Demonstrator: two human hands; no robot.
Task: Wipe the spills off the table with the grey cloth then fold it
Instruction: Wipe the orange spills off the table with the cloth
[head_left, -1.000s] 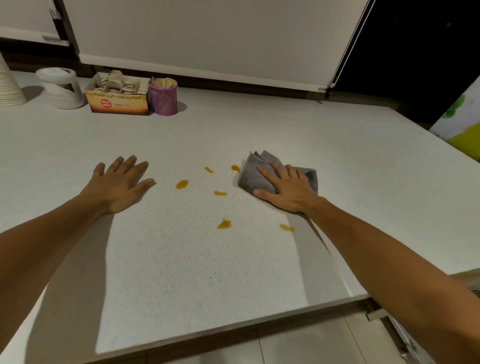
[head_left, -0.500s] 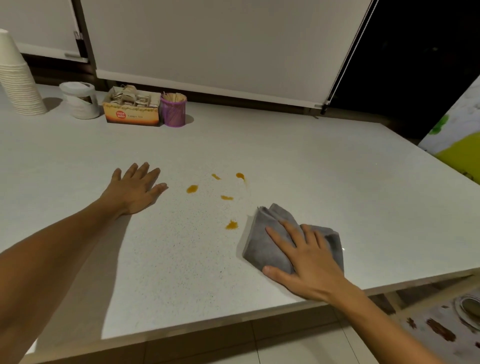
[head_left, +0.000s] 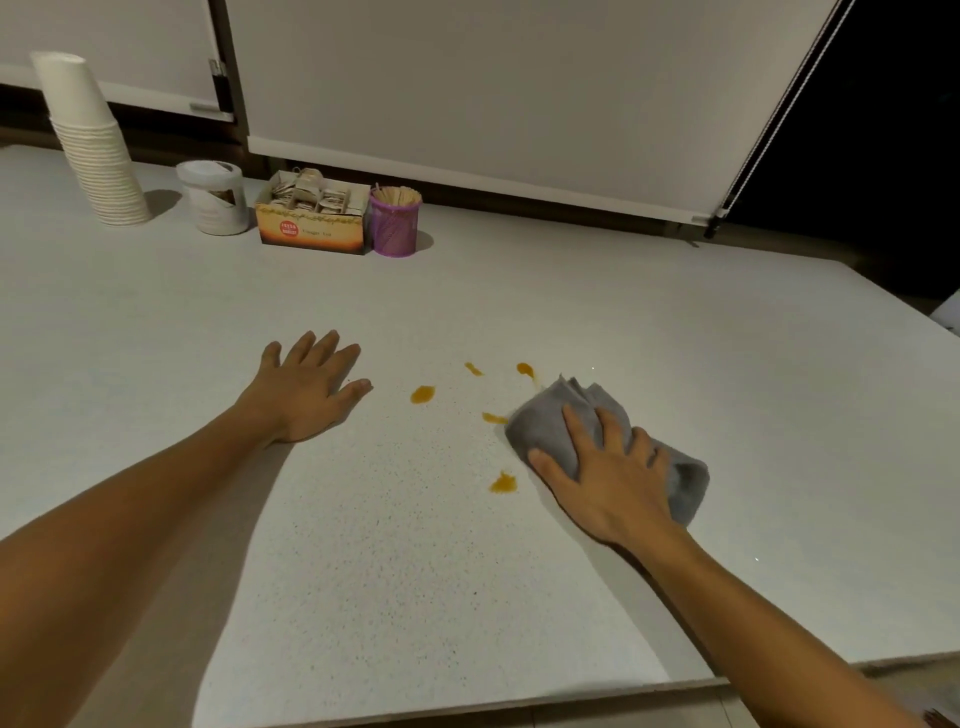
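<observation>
Head view: my right hand (head_left: 610, 483) presses flat on the bunched cloth (head_left: 545, 423) mid-table (head_left: 675, 322), touching one of five spills (head_left: 422, 394); my left hand (head_left: 306, 389) lies flat, fingers spread, empty

Both bare forearms reach forward from the bottom of the view, the left from the lower left corner, the right from the lower right. The left hand (head_left: 306, 392) lies palm down and flat, its fingers (head_left: 324, 348) straight and slightly fanned, the thumb stretched out to the right. The right hand (head_left: 608, 480) is also palm down, wrist angled toward the left, pressing on the grey cloth (head_left: 540, 428); its fingers are spread and extended over the fabric, not curled around it, and the thumb points left along the cloth's near edge.
</observation>
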